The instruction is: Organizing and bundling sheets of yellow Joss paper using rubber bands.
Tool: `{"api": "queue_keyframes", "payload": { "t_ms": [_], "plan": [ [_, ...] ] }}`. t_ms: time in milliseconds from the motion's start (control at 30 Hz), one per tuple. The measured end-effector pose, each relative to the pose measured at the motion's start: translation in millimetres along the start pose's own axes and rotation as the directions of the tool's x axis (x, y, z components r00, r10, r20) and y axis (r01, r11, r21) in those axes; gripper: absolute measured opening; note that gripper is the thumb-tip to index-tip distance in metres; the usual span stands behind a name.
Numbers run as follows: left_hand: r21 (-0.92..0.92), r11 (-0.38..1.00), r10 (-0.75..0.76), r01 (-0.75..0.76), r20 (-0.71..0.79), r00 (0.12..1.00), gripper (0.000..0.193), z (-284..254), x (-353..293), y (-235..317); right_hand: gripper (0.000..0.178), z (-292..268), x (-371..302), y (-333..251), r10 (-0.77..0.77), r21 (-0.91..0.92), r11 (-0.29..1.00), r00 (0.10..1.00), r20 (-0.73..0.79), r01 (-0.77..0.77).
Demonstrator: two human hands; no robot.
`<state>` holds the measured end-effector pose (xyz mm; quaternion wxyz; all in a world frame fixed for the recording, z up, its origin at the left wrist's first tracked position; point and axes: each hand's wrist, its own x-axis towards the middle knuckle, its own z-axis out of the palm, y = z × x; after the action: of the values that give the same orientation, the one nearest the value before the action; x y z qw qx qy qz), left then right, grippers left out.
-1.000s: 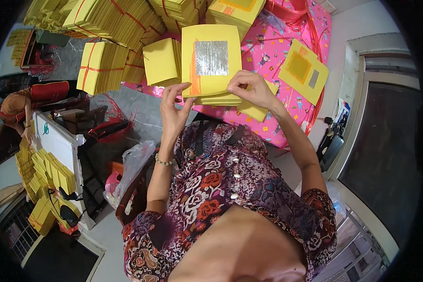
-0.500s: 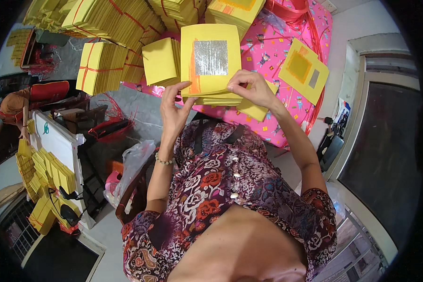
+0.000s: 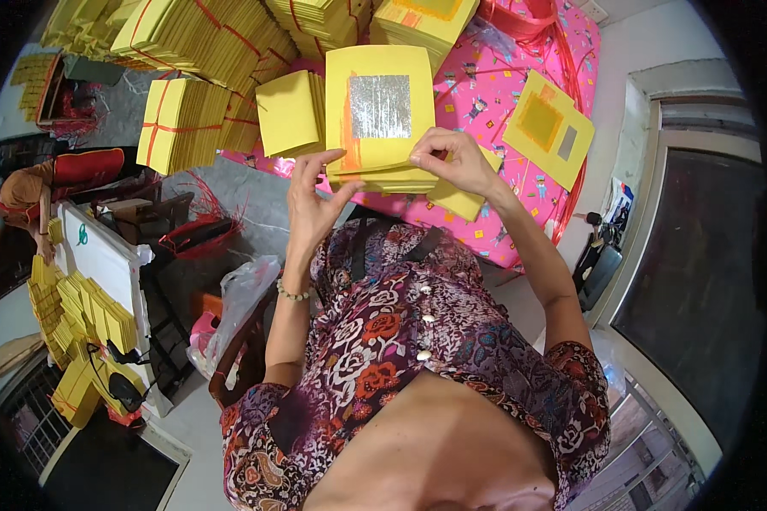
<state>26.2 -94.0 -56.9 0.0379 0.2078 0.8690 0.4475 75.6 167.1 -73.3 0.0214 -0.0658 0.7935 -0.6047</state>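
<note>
In front of me lies a stack of yellow paper (image 3: 392, 184); its top sheet (image 3: 375, 153) carries a silver square and an orange smear. The sheet's near edge is lifted slightly. At that edge's right end, my right hand (image 3: 458, 166) pinches the sheet between thumb and fingers. My left hand (image 3: 314, 194) is at the near left corner, thumb and forefinger apart, the fingers touching the paper's side and the thumb by the stack's front edge. A smaller yellow piece (image 3: 454, 201) lies partly under my right hand.
Tied yellow paper bundles (image 3: 179, 128) and a loose yellow pile (image 3: 288, 115) stand left of the stack. Printed yellow sheets (image 3: 547, 128) lie on the pink patterned cover (image 3: 486, 102) near red straps (image 3: 571, 77). Another person (image 3: 27, 192) works at a white table (image 3: 102, 238) at far left.
My left thumb has moved slightly right along the stack's front edge. My right hand keeps its pinch on the top sheet, whose near edge looks slightly more raised.
</note>
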Motion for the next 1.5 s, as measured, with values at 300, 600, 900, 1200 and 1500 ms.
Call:
{"api": "queue_keyframes", "payload": {
  "t_ms": [300, 600, 900, 1200, 1500],
  "plan": [
    [0.371, 0.820, 0.393, -0.435, 0.188, 0.900, 0.041, -3, 28, 33, 0.012, -3, 1, -19, -0.136, -0.199, 0.972, 0.990, -0.039, 0.126],
    [0.347, 0.801, 0.482, -0.488, 0.109, 0.869, 0.028, -10, 55, 46, 0.071, -2, 1, -28, -0.153, -0.139, 0.985, 0.878, -0.454, 0.100],
    [0.236, 0.758, 0.645, -0.608, -0.130, 0.753, 0.032, -40, 53, 82, 0.118, 6, 38, -4, -0.058, 0.477, 0.848, 0.934, -0.351, 0.232],
    [-0.705, 0.709, 0.181, -0.004, 0.178, 0.967, 0.017, -17, 35, 77, 0.106, -1, 13, -36, -0.040, 0.629, 0.776, 0.999, -0.035, 0.054],
    [-0.521, 0.842, 0.180, -0.140, 0.026, 0.983, 0.051, 8, 48, 69, 0.076, 10, -1, -54, -0.017, 0.476, 0.875, 0.989, -0.146, 0.085]
  ]
}}
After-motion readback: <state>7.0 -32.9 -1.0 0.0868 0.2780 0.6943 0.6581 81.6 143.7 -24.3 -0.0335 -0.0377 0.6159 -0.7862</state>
